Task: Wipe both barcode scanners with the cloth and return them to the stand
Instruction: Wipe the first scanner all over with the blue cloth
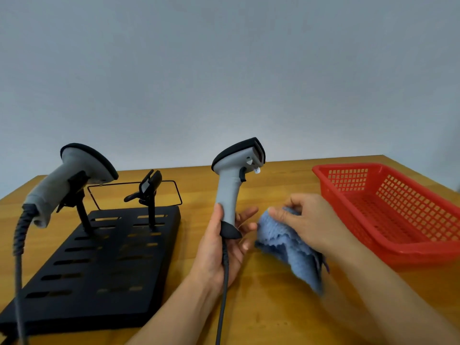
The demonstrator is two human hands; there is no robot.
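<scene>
While the left hand [219,247] loosely holds the grey corded barcode scanner [235,185] upright, the right hand [308,222] pinches the blue fleecy cloth [286,242] just beside it; wiping the handle likely comes next.

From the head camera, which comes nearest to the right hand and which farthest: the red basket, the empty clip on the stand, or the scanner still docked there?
From the right hand:
1. Red basket, just to its right.
2. Empty clip, across on the left, on the black stand.
3. Docked scanner, far left.
</scene>
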